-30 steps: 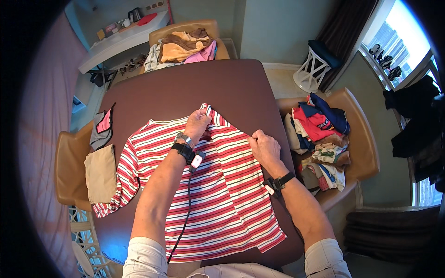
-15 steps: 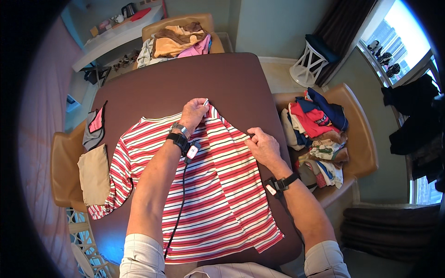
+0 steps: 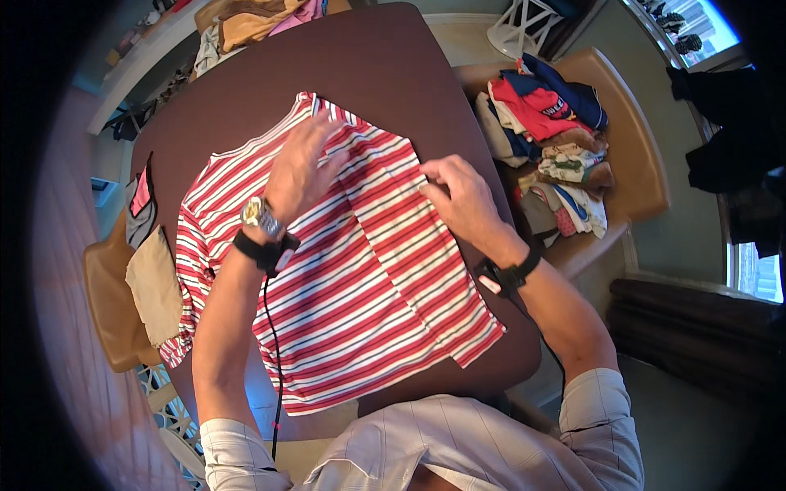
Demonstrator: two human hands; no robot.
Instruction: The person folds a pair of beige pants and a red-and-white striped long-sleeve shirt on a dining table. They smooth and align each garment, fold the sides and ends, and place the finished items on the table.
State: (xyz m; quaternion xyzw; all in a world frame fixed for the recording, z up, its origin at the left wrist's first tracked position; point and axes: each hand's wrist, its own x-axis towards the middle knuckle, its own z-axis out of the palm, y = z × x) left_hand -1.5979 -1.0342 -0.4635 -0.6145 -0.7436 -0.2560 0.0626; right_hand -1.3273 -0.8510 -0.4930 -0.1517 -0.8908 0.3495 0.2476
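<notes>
A red and white striped shirt (image 3: 360,286) lies spread on the dark brown table (image 3: 393,74), its right side folded over toward the middle. My left hand (image 3: 299,168) lies flat on the shirt near the collar, fingers spread, a watch and a black band on the wrist. My right hand (image 3: 454,196) pinches the folded edge of the shirt at its right shoulder. Both forearms are bare and come in from the lower edge.
A chair at the right holds a pile of colourful clothes (image 3: 544,139). On the left chair (image 3: 110,303) lie a tan garment (image 3: 155,282) and a dark and pink one (image 3: 141,204). More clothes (image 3: 254,20) sit on a chair beyond the table. A white stool (image 3: 524,24) stands behind.
The shirt's right side is now folded in toward the middle. My left hand has flattened onto the cloth below the collar, and the view has moved closer.
</notes>
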